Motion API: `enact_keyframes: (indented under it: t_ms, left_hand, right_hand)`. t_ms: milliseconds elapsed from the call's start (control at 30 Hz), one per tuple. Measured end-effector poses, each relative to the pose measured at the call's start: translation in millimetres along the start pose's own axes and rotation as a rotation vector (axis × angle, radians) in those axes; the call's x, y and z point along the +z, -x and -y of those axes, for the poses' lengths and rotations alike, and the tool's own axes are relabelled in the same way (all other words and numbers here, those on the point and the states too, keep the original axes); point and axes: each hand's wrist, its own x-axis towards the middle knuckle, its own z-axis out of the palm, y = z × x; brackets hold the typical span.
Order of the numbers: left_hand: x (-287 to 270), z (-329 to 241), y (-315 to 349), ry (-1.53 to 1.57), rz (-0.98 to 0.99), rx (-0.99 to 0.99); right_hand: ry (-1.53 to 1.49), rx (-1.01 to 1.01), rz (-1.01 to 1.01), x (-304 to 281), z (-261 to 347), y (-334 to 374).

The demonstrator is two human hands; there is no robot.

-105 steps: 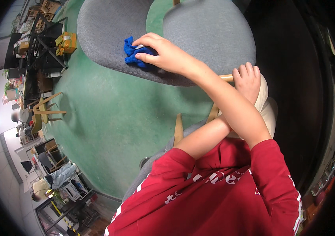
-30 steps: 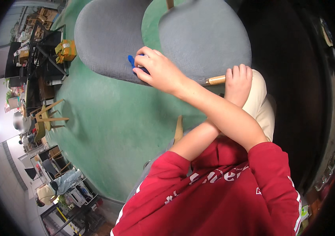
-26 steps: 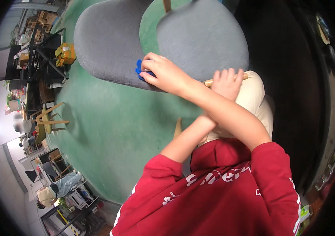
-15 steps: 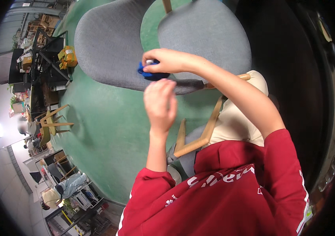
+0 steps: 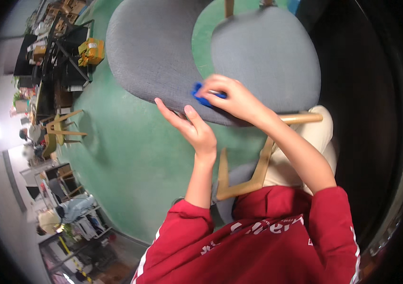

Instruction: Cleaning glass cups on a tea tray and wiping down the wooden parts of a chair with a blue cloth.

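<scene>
A grey upholstered chair with a curved backrest (image 5: 149,47) and a rounded seat (image 5: 267,57) lies tipped before me. My right hand (image 5: 227,97) is closed around a small blue object (image 5: 199,94), pressed to the lower edge of the backrest; motion blur and my fingers hide its exact kind. Just left of it, my left hand (image 5: 194,130) reaches up to the same edge with fingers stretched and thumb apart. Its fingertips meet the grey fabric, and a small part of the edge shows between thumb and fingers.
Wooden chair legs (image 5: 241,187) stand close by my lap. Green floor (image 5: 130,161) stretches to the left, with a small wooden chair (image 5: 61,128) on it. Further off are a yellow package (image 5: 91,52), a black-framed rack (image 5: 71,47) and a person (image 5: 71,210) near shelves.
My left hand has risen and spread its fingers against the backrest edge. My right hand and the blue object have shifted right and slightly down in view, as has the chair.
</scene>
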Motion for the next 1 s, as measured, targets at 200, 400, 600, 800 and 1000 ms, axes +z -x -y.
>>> enact_keyframes:
  t_ms: [200, 400, 600, 800, 1000]
  left_hand:
    - [5.5, 8.3, -10.1, 0.264, -0.183, -0.081]
    - [-7.5, 28.0, 5.5, 0.102, -0.068, -0.057]
    - [-2.2, 10.0, 4.0, 0.155, -0.095, -0.077]
    - [3.1, 11.5, 3.5, 0.174, -0.105, -0.073]
    - [1.2, 17.4, 0.6, 0.140, -0.096, -0.059]
  right_hand:
    - [0.118, 0.111, 0.084, -17.6, 14.8, -1.5]
    - [-0.073, -0.159, -0.089, 27.0, 46.2, -66.0]
    - [-0.111, -0.209, -0.227, 32.1, 52.6, -81.9]
    - [0.110, 0.036, 0.002, 2.9, 16.9, -30.5]
    - [-0.002, 0.101, 0.104, -9.1, 12.2, -25.2]
